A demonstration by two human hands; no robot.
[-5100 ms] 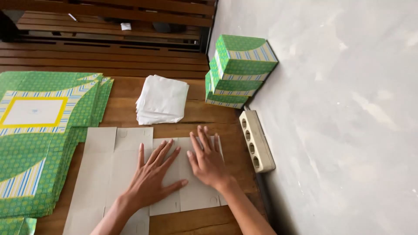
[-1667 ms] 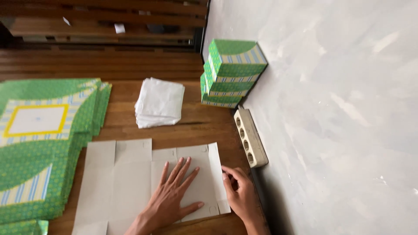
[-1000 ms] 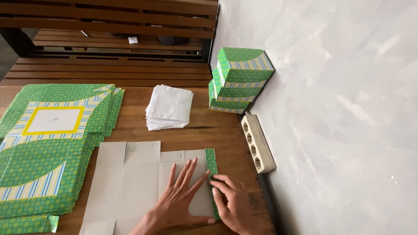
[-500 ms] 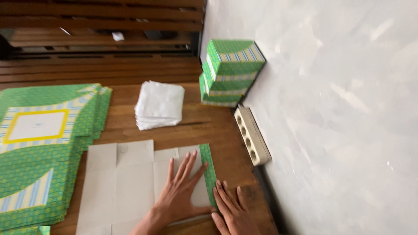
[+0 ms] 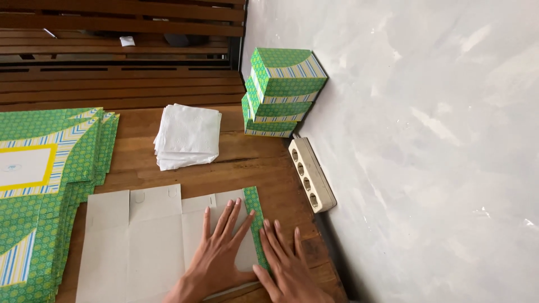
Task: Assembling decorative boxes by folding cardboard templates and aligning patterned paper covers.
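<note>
Cardboard box blank (image 5: 140, 235) under flat, spread left hand (image 5: 220, 255) and right hand (image 5: 286, 269); napkin stack (image 5: 188, 134), power strip (image 5: 311, 174) nearby.

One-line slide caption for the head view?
Both hands, left hand and right hand, press a folded green flap on flat grey cardboard.

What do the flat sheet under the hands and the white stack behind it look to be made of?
The flat sheet looks like thin cardboard: matte grey-beige inside, with scored creases and a printed green strip folded over at its right edge. The left hand and right hand press it flat. The white stack looks like soft tissue paper, limp-edged and slightly textured.
</note>
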